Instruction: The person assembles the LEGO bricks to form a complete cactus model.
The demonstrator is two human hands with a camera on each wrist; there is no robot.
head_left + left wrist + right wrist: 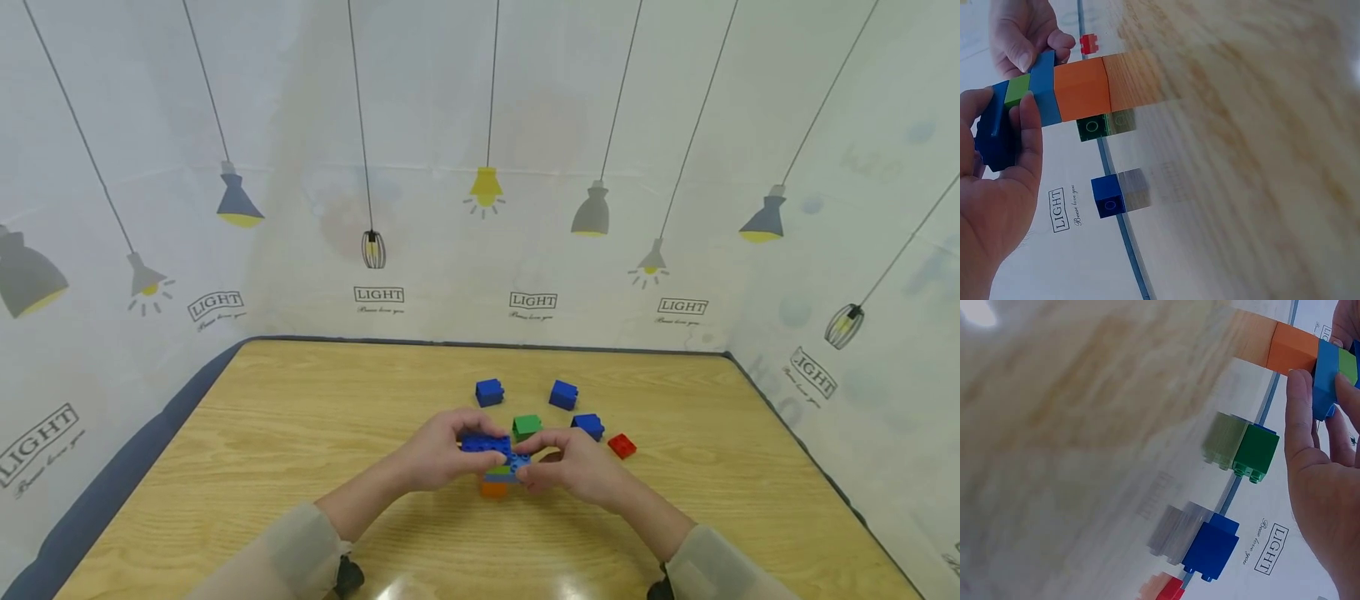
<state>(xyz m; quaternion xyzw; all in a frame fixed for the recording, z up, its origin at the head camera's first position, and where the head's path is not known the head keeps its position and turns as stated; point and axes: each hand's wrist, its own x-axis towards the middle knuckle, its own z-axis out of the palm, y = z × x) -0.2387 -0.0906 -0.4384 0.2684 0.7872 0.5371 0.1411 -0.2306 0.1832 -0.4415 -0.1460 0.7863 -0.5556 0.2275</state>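
Observation:
Between both hands a stack of toy building bricks stands upright on the table. At its bottom is an orange brick (1082,89), with a light blue brick (1045,94) above it. A lime green brick (1017,90) comes over that, and a long dark blue brick (483,444) tops the stack. My left hand (429,457) grips the dark blue brick, thumb and fingers on opposite sides. From the right, my right hand (588,473) pinches the end of the light blue brick, where studs show. Whether the dark blue brick is fully seated cannot be told.
Behind the hands lie a green brick (527,427) and blue bricks at the back left (490,392), back right (563,395) and nearer right (588,427). A flat red brick (622,446) lies farther right. The glossy wooden table (315,400) meets a curtain printed with lamps.

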